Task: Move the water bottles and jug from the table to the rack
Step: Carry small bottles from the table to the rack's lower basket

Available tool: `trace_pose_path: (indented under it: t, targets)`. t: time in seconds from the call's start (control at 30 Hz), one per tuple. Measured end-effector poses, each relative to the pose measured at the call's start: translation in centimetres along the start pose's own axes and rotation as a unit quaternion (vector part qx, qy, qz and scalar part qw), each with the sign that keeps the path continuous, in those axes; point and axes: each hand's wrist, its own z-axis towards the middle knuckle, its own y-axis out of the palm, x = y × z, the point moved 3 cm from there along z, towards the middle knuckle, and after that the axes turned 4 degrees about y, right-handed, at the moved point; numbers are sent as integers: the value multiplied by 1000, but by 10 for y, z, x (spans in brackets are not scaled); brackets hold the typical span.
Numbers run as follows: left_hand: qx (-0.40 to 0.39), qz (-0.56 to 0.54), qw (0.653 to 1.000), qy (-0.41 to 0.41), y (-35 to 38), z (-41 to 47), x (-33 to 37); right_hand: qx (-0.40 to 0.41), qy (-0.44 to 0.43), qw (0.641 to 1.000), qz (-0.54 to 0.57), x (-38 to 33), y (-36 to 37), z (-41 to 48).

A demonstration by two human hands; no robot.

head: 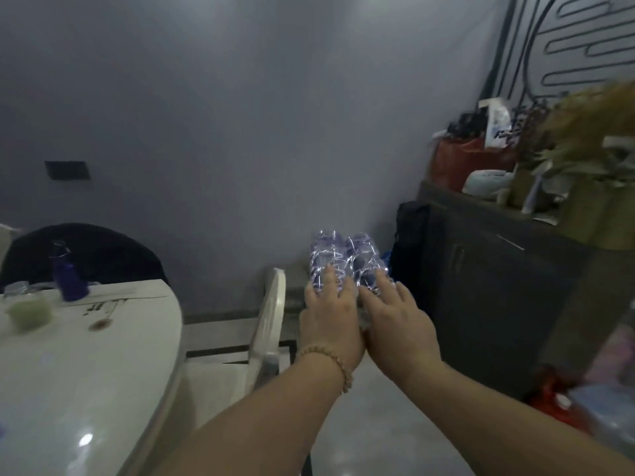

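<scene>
A shrink-wrapped pack of clear water bottles [342, 257] with purple labels is held out in front of me, in the air between the table and the dark cabinet. My left hand [330, 314] grips its left side and my right hand [395, 321] grips its right side, fingers spread over the plastic. The pack's near end is hidden by my hands. A blue bottle [68, 276] with a wire clasp stands on the white table [103, 355] at the left. The picture is blurred.
A white chair [268, 321] stands between the table and the pack. A dark cabinet [498, 286] at the right carries plants, a red bag and boxes. A black chair back [86, 252] is behind the table. Red and clear things lie at the bottom right.
</scene>
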Motion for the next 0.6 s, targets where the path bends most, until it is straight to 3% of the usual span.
trace_pose_path:
  t: [0.23,0.4,0.6]
  targets:
    - [-76,37,996,23,72,65,63,-54,26,998,-14,104,29,55]
    - [-125,35,992,-8,170,137,51,-94,33,995,-14,164,101,125]
    - [-183,79,979,40,293,229,19,-136,44,990,-11,219,205,220]
